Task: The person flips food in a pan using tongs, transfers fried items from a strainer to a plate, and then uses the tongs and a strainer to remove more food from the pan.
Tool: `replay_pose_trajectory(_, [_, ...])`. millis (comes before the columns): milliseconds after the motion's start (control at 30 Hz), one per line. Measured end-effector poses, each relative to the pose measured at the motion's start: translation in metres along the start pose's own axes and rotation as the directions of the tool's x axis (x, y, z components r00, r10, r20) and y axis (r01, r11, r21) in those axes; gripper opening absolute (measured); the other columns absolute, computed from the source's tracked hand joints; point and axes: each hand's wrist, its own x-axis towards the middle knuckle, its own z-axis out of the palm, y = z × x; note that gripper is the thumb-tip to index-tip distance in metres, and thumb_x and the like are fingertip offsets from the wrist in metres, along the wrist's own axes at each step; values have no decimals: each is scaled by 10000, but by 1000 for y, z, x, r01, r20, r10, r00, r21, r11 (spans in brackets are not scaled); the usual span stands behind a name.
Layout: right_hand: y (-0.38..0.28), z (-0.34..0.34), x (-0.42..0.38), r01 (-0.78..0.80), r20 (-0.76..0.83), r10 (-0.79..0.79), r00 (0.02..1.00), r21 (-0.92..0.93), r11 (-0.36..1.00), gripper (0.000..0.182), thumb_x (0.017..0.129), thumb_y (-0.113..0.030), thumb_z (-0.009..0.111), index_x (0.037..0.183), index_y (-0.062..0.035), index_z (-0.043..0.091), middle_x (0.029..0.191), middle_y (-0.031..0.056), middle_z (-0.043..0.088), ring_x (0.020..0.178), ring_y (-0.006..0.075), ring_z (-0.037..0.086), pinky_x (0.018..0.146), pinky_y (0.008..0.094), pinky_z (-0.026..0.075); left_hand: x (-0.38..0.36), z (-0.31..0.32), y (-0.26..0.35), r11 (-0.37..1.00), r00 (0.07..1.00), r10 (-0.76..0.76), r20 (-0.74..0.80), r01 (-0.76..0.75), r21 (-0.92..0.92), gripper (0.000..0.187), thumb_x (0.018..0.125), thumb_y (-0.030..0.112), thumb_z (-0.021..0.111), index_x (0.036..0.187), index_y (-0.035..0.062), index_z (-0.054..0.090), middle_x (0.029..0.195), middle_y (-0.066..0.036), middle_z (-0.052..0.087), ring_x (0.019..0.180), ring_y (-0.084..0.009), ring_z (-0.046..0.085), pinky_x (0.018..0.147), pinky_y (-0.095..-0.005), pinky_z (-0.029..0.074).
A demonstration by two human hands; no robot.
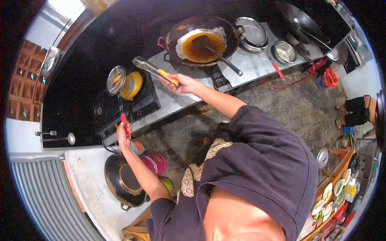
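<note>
My left hand point(124, 131) grips the red handle of a round wire strainer point(116, 80), which holds some golden-brown food pieces. Beside and partly under the strainer, a pan of yellow oil point(131, 86) sits on the black stove point(145, 103). Metal tongs point(155, 71) with orange grips are held in my right hand point(179, 83), their tips pointing up and left over the counter. To the right of the tongs is a large wok point(177, 32) with brown liquid, and a dark spatula point(223, 61) rests in it.
A strainer with a red handle point(278, 71) lies over a pot, next to a metal bowl point(284, 52). Another wok point(299, 20) stands at the upper right. Below left are a dark wok point(114, 176) and a pink bucket point(156, 164). A person point(357, 111) is at the far right.
</note>
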Motion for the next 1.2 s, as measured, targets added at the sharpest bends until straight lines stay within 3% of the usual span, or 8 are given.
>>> replay_pose_trajectory(100, [2,13,-75,8,2,-7,1000,-53,999,391,888,-357,436,1182,-101,449,746,-34,476,549,19,393,465,152,326,2,4,6,998,1000,-13,18,12,69,164,854,189,439,759,59,471,595,-4,463,427,-49,385,356,-171,304])
replay_pose_trajectory(400, [-56,18,-297,307,-246,-420,874,-390,868,407,883,-315,472,1159,-16,450,866,11,516,612,40,390,499,165,326,-54,81,41,968,986,-25,166,-18,252,131,845,213,486,814,92,450,637,6,456,441,-39,377,354,-162,285])
replay_pose_trajectory(533, [-98,-15,-395,375,-342,-583,737,-510,774,405,870,-323,489,1159,-41,465,842,-20,517,583,33,393,496,168,340,-109,193,62,963,970,7,244,-72,259,118,864,200,465,862,85,441,632,15,440,436,-21,376,346,-140,292])
replay_pose_trajectory(633, [-138,-55,-468,419,-359,-640,679,-527,739,395,864,-334,497,1130,-41,496,820,-30,516,569,33,387,497,175,326,-138,285,61,981,974,-18,225,-26,193,280,867,198,457,1095,40,416,635,13,445,432,-21,378,344,-134,302])
replay_pose_trajectory(767, [-192,-118,-545,317,-504,-725,469,-670,672,376,853,-355,508,1071,-50,541,767,-37,522,556,30,392,492,187,315,-142,411,34,987,955,-72,288,28,156,315,854,170,459,1133,33,407,619,21,427,422,-20,350,330,-140,271])
replay_pose_trajectory(1067, [-258,-268,-554,246,-825,-535,183,-489,837,318,817,-369,548,915,-66,558,701,-16,535,503,60,435,458,202,351,-84,653,-97,975,856,-162,490,63,212,117,851,170,451,888,60,442,566,21,444,400,-34,378,313,-171,285])
replay_pose_trajectory(1133, [-260,-327,-530,265,-750,-610,257,-552,791,361,794,-411,538,906,-69,558,724,-11,516,575,84,454,453,210,340,-65,685,-129,948,807,-237,541,71,310,116,860,171,447,848,55,436,565,3,461,401,-51,395,325,-183,313])
replay_pose_trajectory(1200, [-281,-328,-501,163,-844,-459,276,-430,888,355,792,-425,528,895,-88,563,671,-28,456,555,75,400,457,206,303,-71,726,-145,951,857,-221,465,82,299,144,844,172,409,733,81,420,505,31,391,371,-44,338,300,-187,242])
